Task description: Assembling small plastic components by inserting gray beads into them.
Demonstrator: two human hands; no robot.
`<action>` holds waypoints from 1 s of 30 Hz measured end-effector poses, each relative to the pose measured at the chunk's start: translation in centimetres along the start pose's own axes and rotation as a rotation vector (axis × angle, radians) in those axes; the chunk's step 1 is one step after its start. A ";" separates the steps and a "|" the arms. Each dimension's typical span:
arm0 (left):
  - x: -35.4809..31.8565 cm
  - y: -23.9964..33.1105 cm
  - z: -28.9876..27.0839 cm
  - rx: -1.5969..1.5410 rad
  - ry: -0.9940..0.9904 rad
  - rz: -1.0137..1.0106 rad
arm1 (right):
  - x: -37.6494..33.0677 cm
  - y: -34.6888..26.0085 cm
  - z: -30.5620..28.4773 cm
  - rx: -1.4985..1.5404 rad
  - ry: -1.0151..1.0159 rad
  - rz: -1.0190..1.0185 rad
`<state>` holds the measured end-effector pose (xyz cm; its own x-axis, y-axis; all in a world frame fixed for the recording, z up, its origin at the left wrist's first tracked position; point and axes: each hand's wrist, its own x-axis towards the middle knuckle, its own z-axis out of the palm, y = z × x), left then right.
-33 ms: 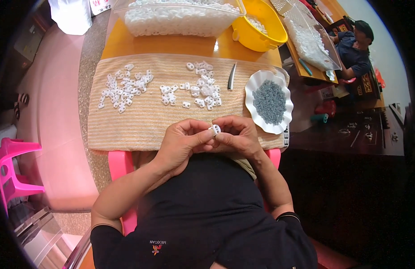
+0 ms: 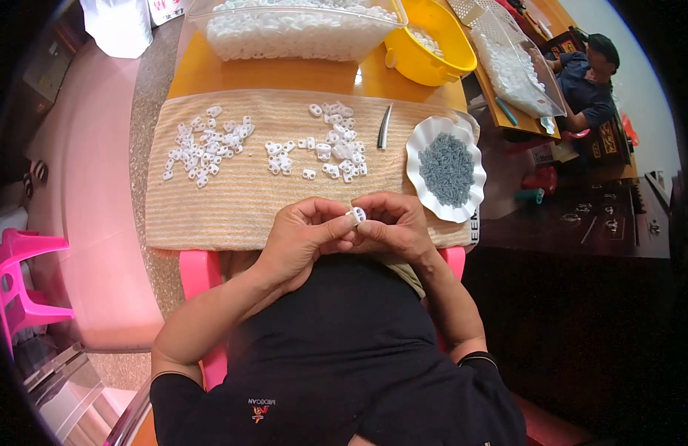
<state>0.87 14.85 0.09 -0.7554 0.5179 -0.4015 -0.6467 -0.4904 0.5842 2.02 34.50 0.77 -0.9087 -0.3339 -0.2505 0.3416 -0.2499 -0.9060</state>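
Note:
Between the fingertips of both hands sits a small white plastic piece with holes (image 2: 358, 215). My left hand (image 2: 312, 229) pinches its left side, and my right hand (image 2: 397, 226) pinches its right side. Both are just above the near edge of a striped beige towel (image 2: 232, 212). Similar white pieces lie beyond them, in a loose pile (image 2: 202, 149) at left and another group (image 2: 340, 145) near the middle. Right of my hands, a white wavy-rimmed dish (image 2: 416, 186) holds many small grey rod-like parts (image 2: 448, 169). Slim black-and-white pointed tweezers (image 2: 385, 128) lie left of the dish.
A clear bin (image 2: 299, 50) full of white parts stands at the table's far side, beside a yellow basin (image 2: 425, 63). At far right, a co-worker (image 2: 585, 82) sits by another bin (image 2: 518, 78). Pink stools (image 2: 31, 290) stand on the left floor.

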 end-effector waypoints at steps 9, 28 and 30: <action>0.0 0.1 -0.1 -0.051 -0.054 -0.035 | 0.3 0.5 -0.1 -0.085 -0.059 -0.167; 0.0 -0.5 0.0 -0.073 -0.108 0.034 | 0.4 1.4 0.1 -0.182 -0.058 -0.306; 0.0 -0.5 0.0 -0.053 -0.117 0.044 | 0.3 1.4 0.4 -0.159 -0.062 -0.287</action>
<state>1.20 15.13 -0.24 -0.7674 0.5722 -0.2893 -0.6205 -0.5492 0.5598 2.28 33.66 -0.41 -0.9444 -0.3265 0.0396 0.0274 -0.1980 -0.9798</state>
